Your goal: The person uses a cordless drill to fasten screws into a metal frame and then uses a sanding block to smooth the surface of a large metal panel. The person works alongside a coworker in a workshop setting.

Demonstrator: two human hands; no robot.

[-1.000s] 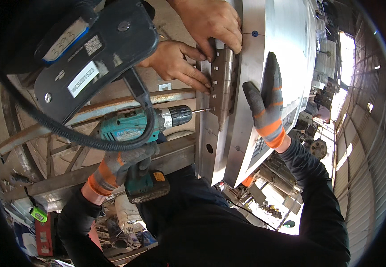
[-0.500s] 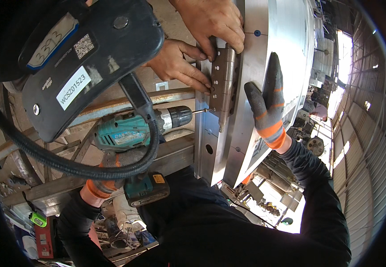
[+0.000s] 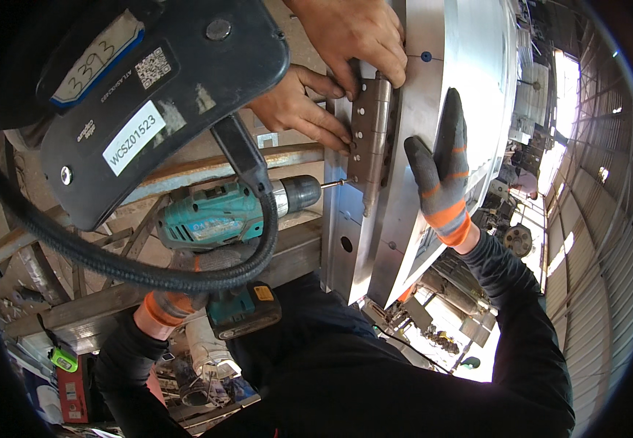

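Observation:
My left hand [image 3: 213,260], in a grey glove with an orange cuff, is closed round the handle of a teal cordless drill [image 3: 211,219]. A black cable partly covers this hand. The drill lies sideways, and its bit with a screw at the tip [image 3: 340,182] meets the lower left edge of a long metal hinge [image 3: 370,131]. The hinge lies on an aluminium frame [image 3: 346,219]. Another person's two bare hands [image 3: 353,36] press on the hinge's upper part. My gloved right hand [image 3: 442,175] is open, fingers stretched out, against the frame's right side.
A black device [image 3: 185,80] with a thick cable [image 3: 148,277] fills the upper left and hides what is behind it. Rusty steel bars [image 3: 287,157] run below the drill's level. A red box [image 3: 73,394] stands lower left. Corrugated wall panels [image 3: 587,219] curve along the right.
The black device and its cable have shifted slightly right in the picture. Drill, hinge and hands appear a few pixels further right; both my hands keep their hold and pose.

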